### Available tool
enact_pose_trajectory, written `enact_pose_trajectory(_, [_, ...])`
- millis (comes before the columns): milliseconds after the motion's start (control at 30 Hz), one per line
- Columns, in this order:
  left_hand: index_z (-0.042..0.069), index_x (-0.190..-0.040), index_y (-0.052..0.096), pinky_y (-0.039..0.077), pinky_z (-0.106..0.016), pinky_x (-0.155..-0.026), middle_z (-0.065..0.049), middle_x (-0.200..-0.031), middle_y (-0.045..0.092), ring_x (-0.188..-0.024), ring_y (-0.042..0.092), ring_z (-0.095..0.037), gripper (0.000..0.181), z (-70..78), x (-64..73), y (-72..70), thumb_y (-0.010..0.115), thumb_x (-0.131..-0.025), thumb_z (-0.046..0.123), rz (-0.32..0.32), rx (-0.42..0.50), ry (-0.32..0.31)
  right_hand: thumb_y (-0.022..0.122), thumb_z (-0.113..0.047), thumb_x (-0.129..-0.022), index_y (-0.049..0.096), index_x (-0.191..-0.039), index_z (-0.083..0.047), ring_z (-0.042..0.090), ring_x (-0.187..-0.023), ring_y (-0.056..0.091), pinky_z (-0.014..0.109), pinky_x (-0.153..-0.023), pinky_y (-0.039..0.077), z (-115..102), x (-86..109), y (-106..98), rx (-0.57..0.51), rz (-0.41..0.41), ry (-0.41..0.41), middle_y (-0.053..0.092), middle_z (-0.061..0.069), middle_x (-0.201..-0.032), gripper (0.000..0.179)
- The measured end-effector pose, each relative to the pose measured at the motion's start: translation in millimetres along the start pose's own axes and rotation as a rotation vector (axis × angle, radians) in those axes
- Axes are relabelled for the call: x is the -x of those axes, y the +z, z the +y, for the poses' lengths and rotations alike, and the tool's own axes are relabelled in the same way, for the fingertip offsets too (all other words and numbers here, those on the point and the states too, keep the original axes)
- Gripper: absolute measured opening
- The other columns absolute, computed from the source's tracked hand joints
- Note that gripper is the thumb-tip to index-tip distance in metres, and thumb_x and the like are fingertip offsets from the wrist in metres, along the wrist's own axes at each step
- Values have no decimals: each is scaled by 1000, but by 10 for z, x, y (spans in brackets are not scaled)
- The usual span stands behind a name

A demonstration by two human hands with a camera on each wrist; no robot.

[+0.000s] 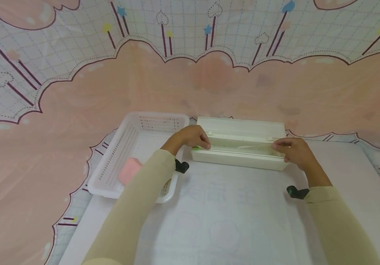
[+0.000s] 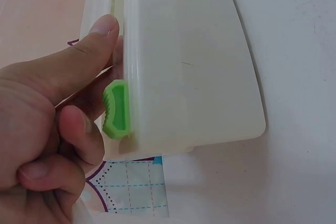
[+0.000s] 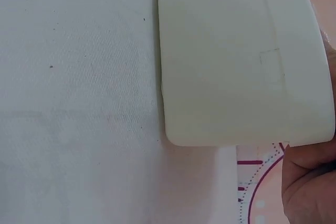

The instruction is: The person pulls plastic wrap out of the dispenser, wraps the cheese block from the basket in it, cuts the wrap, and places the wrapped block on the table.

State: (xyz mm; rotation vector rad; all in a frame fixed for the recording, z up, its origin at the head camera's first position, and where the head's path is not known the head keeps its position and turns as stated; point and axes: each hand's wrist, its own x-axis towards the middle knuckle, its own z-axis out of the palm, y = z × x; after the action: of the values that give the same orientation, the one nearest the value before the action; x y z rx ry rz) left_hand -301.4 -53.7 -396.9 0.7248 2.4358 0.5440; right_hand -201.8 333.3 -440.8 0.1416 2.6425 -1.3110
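Observation:
A long off-white plastic wrap dispenser [image 1: 237,159] lies on the white table with its lid [image 1: 241,126] raised at the back. Clear plastic wrap [image 1: 247,147] shows as a shiny strip across the opening, between both hands. At the left end my left hand [image 1: 194,136] pinches the wrap between thumb and fingers, beside a green slide cutter [image 2: 118,109]. My right hand [image 1: 294,150] pinches the wrap at the opposite end, thumb and index finger together over the opening. The right wrist view shows mostly the dispenser's front [image 3: 226,72], which hides most of that hand.
A white perforated basket [image 1: 94,187] stands left of the dispenser, partly under the left forearm. Inside lies a pink object [image 1: 129,170], partly covered by the sleeve. A patterned pink cloth [image 1: 163,84] hangs behind the white table [image 1: 242,221].

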Motion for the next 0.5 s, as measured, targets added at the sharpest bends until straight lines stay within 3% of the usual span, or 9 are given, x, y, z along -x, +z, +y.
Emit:
enact_pose_trajectory(100, [24, -105, 82, 49, -28, -70, 5, -101, 74, -76, 59, -12, 17, -5, 6, -1, 76, -93, 34, -2, 1, 4, 69, -43, -97, 65, -128, 0, 9, -60, 53, 27, -60, 53, 25, 2, 7, -27, 21, -21, 60, 15, -127, 53])
enact_pose_trajectory(333, [21, -98, 82, 48, -27, -67, 4, -91, 75, -71, 57, -11, 12, -33, 24, -6, 80, -90, 30, -16, 7, 49, 71, -41, -96, 67, -123, -2, 9, -55, 52, 28, -56, 50, 80, -23, 18, -41, 53, -27, 62, -14, -100, 48])
enact_pose_trajectory(500, [17, -96, 82, 47, -24, -66, 4, -85, 73, -68, 56, -9, 10, -43, 20, -19, 78, -92, 25, 2, -19, 82, 71, -36, -97, 66, -122, 0, 7, -53, 50, 27, -54, 49, 96, -30, 13, -79, 57, -32, 61, -21, -94, 45])
